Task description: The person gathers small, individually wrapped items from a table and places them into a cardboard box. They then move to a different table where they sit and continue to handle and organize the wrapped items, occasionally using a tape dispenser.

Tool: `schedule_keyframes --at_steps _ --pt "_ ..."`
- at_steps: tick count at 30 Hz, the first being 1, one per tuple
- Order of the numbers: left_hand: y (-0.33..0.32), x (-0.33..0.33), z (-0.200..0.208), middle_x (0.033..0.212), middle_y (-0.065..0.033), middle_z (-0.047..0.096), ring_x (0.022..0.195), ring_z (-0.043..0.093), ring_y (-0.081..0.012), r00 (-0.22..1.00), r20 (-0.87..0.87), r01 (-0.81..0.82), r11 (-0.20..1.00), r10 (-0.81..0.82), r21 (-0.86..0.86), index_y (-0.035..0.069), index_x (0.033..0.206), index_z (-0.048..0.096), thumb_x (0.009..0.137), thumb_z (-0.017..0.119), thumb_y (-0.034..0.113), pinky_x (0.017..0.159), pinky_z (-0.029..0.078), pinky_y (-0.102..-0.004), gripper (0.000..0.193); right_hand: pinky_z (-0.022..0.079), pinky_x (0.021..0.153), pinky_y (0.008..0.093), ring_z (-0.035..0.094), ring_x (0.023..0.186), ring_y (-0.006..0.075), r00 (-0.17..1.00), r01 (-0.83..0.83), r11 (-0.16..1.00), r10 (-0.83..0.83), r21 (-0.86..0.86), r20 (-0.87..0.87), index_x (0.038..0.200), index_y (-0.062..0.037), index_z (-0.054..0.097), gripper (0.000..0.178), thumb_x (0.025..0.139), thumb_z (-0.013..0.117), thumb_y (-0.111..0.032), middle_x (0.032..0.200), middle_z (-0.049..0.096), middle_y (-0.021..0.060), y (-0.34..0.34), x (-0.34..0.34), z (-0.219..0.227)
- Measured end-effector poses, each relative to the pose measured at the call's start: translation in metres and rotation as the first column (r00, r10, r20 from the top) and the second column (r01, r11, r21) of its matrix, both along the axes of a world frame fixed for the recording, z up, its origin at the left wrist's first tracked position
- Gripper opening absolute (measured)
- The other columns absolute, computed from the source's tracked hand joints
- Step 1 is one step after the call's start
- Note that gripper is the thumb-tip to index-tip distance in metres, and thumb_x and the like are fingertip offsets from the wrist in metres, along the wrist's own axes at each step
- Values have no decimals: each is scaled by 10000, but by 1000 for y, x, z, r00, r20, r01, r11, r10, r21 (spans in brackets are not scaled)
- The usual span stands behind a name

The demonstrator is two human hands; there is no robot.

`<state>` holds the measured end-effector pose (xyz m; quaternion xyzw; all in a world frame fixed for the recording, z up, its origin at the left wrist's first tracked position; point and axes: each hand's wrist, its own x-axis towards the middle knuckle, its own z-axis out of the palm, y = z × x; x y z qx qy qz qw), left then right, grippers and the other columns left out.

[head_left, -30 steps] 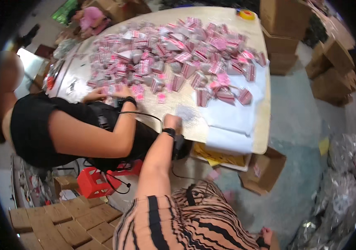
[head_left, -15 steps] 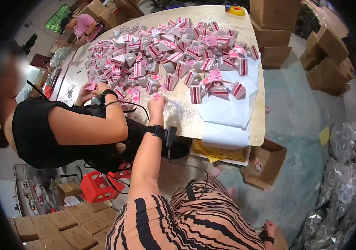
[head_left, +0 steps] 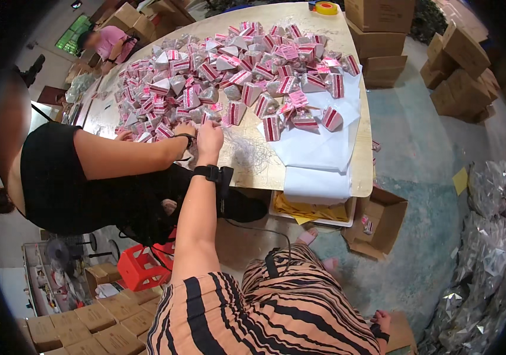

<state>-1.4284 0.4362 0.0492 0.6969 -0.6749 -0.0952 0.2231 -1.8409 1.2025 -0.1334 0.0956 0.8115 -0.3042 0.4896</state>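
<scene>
My left hand (head_left: 210,141), with a black strap and small device (head_left: 213,173) at its wrist, reaches over the table to the near edge of a heap of wedge-shaped, cake-slice-like packs (head_left: 235,112). Its fingers are pinched together, and what they hold is too small to make out. Just right of it lies a tangle of thin clear strings (head_left: 250,155). My right hand (head_left: 381,321) hangs low at the bottom right beside my striped clothing, fingers loosely bent and apart, nothing visible in it. The packs are white with pink and dark red stripes; several carry pink tags.
A co-worker in black (head_left: 57,183) stands close on my left, a hand (head_left: 185,129) beside mine. White paper (head_left: 318,184) drapes over the table's near edge, above a tub of yellow material (head_left: 309,208). Cardboard boxes (head_left: 377,231), a red stool (head_left: 143,266) and silvery plastic (head_left: 490,260) stand around.
My left hand has moved slightly left and forward to the heap's edge. The co-worker's arm has straightened, bringing a hand next to mine. My right hand stays low.
</scene>
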Motion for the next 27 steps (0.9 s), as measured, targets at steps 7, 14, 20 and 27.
schedule_keyframes --at_steps 7,14,20,27 --pt "-4 -3 35 841 -247 607 821 590 -402 969 237 70 997 -62 -29 3 858 621 797 506 201 718 460 -460 236 499 512 331 587 579 204 996 85 996 -84 -21 8 1070 61 562 277 830 579 -76 786 586 125 -13 9 18" --pt "2 -2 100 844 -249 603 838 574 -419 962 273 29 987 16 -160 -16 854 585 824 462 162 726 440 -487 218 482 484 324 561 554 193 998 64 996 -64 -63 -3 1022 37 573 214 838 577 -73 748 567 107 -9 -9 -2" --pt "-6 4 128 830 -261 597 810 572 -421 982 189 26 969 22 -246 -37 845 567 848 458 165 704 435 -492 230 483 489 331 557 541 203 998 60 997 -59 -55 17 1037 -2 548 229 845 591 -119 730 554 106 -14 -33 -18" --pt "-35 32 129 618 -75 565 532 524 -145 944 -307 51 971 -123 -234 -24 869 623 828 543 187 489 399 -296 229 487 507 330 566 559 206 996 -31 999 27 -44 -80 1026 -16 562 229 838 596 -142 744 556 105 -34 -54 2"
